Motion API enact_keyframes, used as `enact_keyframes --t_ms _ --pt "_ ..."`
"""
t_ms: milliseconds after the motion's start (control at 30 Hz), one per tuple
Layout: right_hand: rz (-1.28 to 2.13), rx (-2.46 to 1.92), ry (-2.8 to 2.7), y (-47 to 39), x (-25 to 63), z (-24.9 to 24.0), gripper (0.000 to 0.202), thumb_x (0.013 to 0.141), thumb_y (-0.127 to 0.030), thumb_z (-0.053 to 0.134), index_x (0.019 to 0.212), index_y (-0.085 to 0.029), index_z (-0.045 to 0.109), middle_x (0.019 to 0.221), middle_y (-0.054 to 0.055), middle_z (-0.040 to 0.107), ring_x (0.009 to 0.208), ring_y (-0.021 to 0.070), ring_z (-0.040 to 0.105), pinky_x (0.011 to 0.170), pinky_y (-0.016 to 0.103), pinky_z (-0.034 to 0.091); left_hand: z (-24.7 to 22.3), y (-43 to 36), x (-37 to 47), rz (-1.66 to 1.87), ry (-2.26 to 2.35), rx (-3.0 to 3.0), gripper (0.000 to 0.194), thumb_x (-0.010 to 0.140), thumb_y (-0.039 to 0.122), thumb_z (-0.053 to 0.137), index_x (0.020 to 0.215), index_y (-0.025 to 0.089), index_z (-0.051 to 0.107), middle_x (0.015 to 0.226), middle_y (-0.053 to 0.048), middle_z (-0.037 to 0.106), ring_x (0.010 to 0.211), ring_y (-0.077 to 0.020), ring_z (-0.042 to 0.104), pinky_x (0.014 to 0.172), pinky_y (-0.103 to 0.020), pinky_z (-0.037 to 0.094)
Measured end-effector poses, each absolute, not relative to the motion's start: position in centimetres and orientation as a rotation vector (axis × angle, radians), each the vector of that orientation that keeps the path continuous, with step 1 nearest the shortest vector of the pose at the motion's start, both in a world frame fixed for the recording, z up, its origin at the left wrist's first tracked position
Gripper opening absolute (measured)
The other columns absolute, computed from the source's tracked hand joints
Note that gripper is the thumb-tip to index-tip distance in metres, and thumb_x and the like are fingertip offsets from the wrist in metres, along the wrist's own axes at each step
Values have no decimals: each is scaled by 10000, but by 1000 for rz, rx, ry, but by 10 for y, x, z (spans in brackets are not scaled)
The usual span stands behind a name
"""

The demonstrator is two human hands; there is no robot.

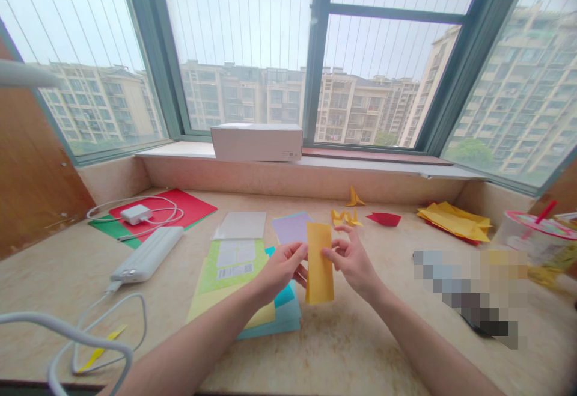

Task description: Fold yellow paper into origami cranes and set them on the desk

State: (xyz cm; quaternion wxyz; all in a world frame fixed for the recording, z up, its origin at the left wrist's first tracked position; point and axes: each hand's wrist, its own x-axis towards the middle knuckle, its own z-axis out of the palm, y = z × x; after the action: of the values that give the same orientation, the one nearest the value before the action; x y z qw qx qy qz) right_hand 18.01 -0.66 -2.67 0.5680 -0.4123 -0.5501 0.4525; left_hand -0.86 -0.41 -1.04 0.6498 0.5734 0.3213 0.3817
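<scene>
A folded strip of golden-yellow paper (320, 276) is held upright above the stone-look counter, between my two hands. My left hand (288, 267) pinches its left edge, with thumb and fingers closed on it. At the right edge, my right hand (354, 258) has its thumb against the paper, and some of its other fingers are raised apart. Below and left of the strip lies a stack of coloured paper (283, 318) in blue, pale yellow and green, with a lavender sheet (291, 225) behind. Folded yellow paper pieces (345, 218) and a red folded piece (385, 219) rest beyond my right hand.
At left are a white power bank (148, 255), a charger (136, 214) with cables, and red and green sheets (193, 204). Yellow folded papers (455, 219) and a cup with a red straw (536, 237) stand right, near a pixelated object. A white box (256, 143) sits on the sill.
</scene>
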Motion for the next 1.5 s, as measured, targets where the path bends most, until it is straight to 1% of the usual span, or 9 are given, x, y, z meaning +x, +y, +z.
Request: enact_keyframes --t_ms 100,233,433,767,967,1100,1233,1333,1500 --pt "1048 -1027 -1383 -8 179 -31 434 723 -509 763 928 -228 504 671 -55 576 479 87 425 454 221 277 -13 -4 -8 846 724 1364 531 841 617 575 1061 136 622 803 -59 682 467 -118 629 413 -200 448" --pt "1209 -1004 -1502 -13 175 -32 402 780 -549 707 927 -210 547 501 -95 423 490 105 414 488 229 273 -13 -6 -9 809 714 1471 485 854 580 587 1100 165 540 895 -55 659 459 -107 637 368 -174 419" --pt "1380 -852 -1529 -23 170 -25 439 799 -556 693 1032 -215 544 623 -47 569 626 142 565 602 254 398 -10 -9 -7 858 759 1485 435 834 575 612 995 203 452 813 24 588 399 -79 583 333 -157 388" --pt "1424 -845 -1527 -28 170 -16 434 791 -539 703 1082 -236 593 735 2 671 715 203 662 701 323 491 -8 -10 -5 837 759 1478 448 823 615 588 907 209 420 752 -1 632 398 -92 576 331 -156 364" --pt "1379 -753 -1542 -30 169 -9 350 860 -483 643 1123 -251 628 1023 60 708 840 217 682 772 355 515 -9 -8 -8 886 774 1470 436 816 593 597 934 197 456 811 -18 604 501 -120 604 343 -167 382" --pt "1334 -781 -1479 -28 171 -10 309 848 -460 658 1071 -246 651 1036 53 716 919 225 675 815 355 515 -7 -7 -11 933 797 1455 384 855 524 533 1033 184 541 911 -51 627 691 -172 650 432 -192 441" --pt "1281 -860 -1391 -24 173 -12 305 821 -459 680 1004 -216 670 966 50 728 855 213 682 793 346 520 -6 -2 -14 1044 840 1445 331 846 387 527 1065 162 632 997 -75 688 897 -229 653 656 -264 508" --pt "1284 -892 -1340 -21 176 -13 330 807 -472 686 1006 -209 667 930 48 733 802 213 688 749 348 532 -9 3 -15 1092 865 1433 295 793 321 611 1015 133 662 970 -83 718 900 -250 660 753 -304 506" --pt "1213 -985 -1241 -13 187 -14 312 778 -431 714 978 -195 671 949 62 740 807 222 693 727 347 540 -16 9 -15 1079 835 1306 334 781 346 675 1037 132 656 975 -93 733 881 -260 691 770 -340 527"
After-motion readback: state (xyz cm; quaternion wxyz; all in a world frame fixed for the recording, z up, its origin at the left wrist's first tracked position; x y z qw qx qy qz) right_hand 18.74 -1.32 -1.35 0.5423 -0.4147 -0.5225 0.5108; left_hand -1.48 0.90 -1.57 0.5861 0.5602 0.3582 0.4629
